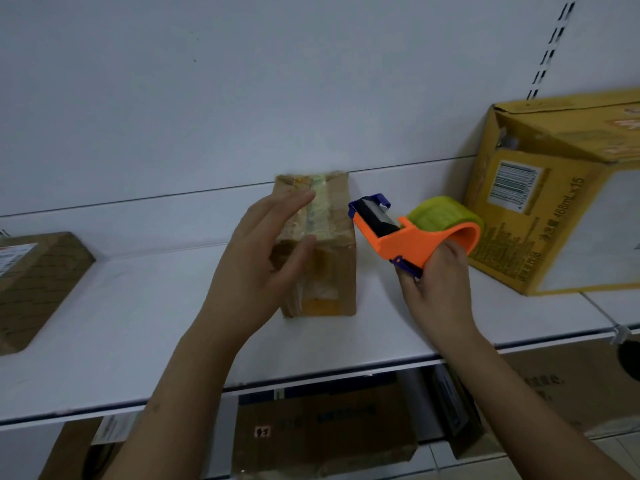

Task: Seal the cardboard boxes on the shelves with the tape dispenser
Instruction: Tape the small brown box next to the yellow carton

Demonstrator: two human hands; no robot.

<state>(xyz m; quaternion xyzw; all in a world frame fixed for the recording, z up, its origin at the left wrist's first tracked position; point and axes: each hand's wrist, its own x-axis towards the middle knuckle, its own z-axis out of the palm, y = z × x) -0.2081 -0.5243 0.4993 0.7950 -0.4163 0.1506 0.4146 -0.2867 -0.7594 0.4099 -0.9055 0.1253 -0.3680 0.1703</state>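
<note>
Shelf carrying a yellow box at right, small taped brown box at centre, left hand spread flat against its left side, right hand gripping the orange tape dispenser just beside it.

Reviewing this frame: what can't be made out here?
- Small brown box, head view: left face hidden by the left hand; tape edges blurred.
- Tape dispenser: handle covered by the right hand.
- Yellow carton: cut off by the right edge.
- Flat box: cut off at left; label unreadable.
- Lower-shelf boxes: dark, print illegible.
</note>
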